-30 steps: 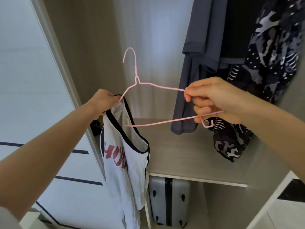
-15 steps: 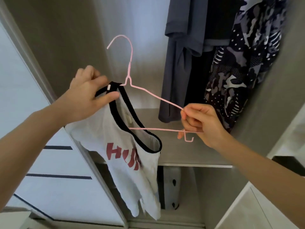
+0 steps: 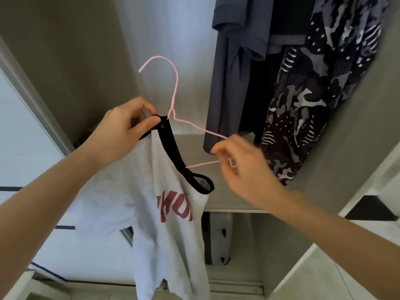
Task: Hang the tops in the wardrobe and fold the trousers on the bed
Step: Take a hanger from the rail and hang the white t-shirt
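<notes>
Your left hand pinches the black collar of the white top just beside the pink hanger neck; the top drapes toward 6 o'clock. Your right hand, blurred, pinches the hanger's 4 o'clock end. The hook points to 12, into open room between the wardrobe wall at 10 and the grey garment at 1. A patterned garment hangs at 2. There is a suitcase under the shelf.

Left hand pinching white top's collar, right hand gripping pink hanger
</notes>
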{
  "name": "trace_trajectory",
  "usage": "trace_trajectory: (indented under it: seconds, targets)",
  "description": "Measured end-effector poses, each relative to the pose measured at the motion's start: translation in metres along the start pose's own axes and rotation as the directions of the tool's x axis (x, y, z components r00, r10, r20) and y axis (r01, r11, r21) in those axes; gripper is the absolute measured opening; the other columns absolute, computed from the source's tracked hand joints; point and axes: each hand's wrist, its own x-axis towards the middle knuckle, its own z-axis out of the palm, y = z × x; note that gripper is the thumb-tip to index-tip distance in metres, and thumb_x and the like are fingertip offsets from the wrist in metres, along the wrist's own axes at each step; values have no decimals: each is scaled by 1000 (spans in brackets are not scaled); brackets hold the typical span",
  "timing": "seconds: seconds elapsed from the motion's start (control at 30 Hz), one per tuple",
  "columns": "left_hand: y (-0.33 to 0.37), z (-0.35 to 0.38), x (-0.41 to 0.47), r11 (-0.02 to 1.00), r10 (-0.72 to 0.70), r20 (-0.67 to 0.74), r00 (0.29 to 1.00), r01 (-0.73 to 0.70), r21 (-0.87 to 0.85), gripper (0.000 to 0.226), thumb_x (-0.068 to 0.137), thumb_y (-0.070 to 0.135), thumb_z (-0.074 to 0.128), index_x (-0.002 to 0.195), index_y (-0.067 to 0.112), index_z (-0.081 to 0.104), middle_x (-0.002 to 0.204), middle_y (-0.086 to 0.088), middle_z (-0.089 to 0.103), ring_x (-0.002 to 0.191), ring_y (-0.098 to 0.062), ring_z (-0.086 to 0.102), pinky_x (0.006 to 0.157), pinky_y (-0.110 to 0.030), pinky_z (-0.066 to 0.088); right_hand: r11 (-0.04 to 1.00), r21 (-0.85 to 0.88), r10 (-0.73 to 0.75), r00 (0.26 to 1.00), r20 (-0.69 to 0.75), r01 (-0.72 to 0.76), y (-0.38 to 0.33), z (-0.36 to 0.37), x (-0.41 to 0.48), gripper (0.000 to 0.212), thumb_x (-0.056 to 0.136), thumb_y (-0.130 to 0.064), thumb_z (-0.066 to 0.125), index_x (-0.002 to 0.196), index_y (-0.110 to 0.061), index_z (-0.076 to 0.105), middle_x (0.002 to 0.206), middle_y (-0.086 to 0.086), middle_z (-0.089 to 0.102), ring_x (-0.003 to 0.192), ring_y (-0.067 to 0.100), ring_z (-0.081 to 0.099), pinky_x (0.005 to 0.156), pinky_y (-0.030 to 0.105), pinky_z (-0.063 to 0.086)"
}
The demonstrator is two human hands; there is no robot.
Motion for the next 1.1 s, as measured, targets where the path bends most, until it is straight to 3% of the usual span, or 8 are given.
trace_trajectory:
  seconds: [0.23, 0.33, 0.4, 0.5, 0.63, 0.87, 1.0, 1.1]
  targets:
    - [4, -2, 6, 976, -10, -86, 996, -9, -216, 12, 93, 19, 65, 92, 7, 62, 79, -34, 57, 68, -46, 48, 69, -35, 39, 977, 75, 139, 867, 478, -199, -2, 46, -16, 60, 97, -16, 53, 150, -23, 26, 147, -2, 42, 126, 14, 47, 103, 17, 35]
    - [0, -4, 8, 961, -8, -74, 997, -13, -277, 11, 93, 18, 66, 90, 8, 62, 80, -37, 57, 67, -41, 49, 71, -38, 40, 968, 36, 177, 778, 602, -248, 11, 52, -10, 56, 96, -19, 53, 147, -24, 30, 135, 2, 48, 117, 19, 49, 104, 28, 38]
    - [-2, -4, 9, 952, -19, -77, 997, -5, -305, 11, 93, 17, 65, 90, 7, 62, 79, -38, 54, 68, -31, 45, 70, -37, 38, 989, -80, 145, 750, 646, -122, 25, 57, -10, 34, 95, -23, 54, 128, -18, 49, 117, 2, 54, 115, 18, 42, 103, 38, 35]
    - [-7, -5, 9, 940, -60, -74, 995, 31, -341, 16, 92, 19, 64, 90, 3, 62, 73, -28, 56, 67, -22, 46, 67, -29, 40, 978, -200, 94, 745, 660, 54, 43, 54, -12, 24, 93, -29, 54, 113, -17, 53, 108, -1, 54, 120, 15, 34, 94, 37, 27]
    - [-20, -11, 9, 962, -86, -33, 996, 74, -262, 25, 90, 23, 65, 83, -1, 63, 74, -22, 63, 65, -18, 51, 62, -15, 41, 924, -330, 67, 769, 636, 193, 62, 31, -12, 34, 97, -34, 49, 130, -30, 43, 120, -6, 48, 121, 14, 32, 92, 40, 26]
    - [-31, -11, 8, 981, -55, 18, 998, 57, -184, 30, 78, 35, 68, 79, 5, 67, 74, -20, 65, 63, -34, 55, 63, -36, 47, 970, -237, 91, 809, 581, 61, 98, -14, 0, 32, 96, -43, 48, 118, -24, 63, 111, -10, 61, 116, 5, 41, 99, 42, 37]
    - [-34, -7, 11, 987, -61, 78, 995, 72, -145, 23, 74, 42, 69, 72, 19, 66, 61, -7, 59, 54, -13, 46, 53, -20, 38, 959, -265, 34, 884, 467, 104, 95, -30, 4, 40, 96, -50, 34, 103, -24, 63, 109, -16, 56, 118, 5, 38, 101, 42, 35]
    - [-22, -4, 17, 971, -37, 93, 995, 58, -234, 18, 75, 37, 69, 73, 19, 66, 62, -11, 60, 54, -10, 46, 52, -18, 37, 996, -61, 81, 898, 433, -61, 76, -31, 13, 26, 98, -43, 39, 111, -31, 58, 126, -19, 54, 129, 10, 42, 107, 32, 37]
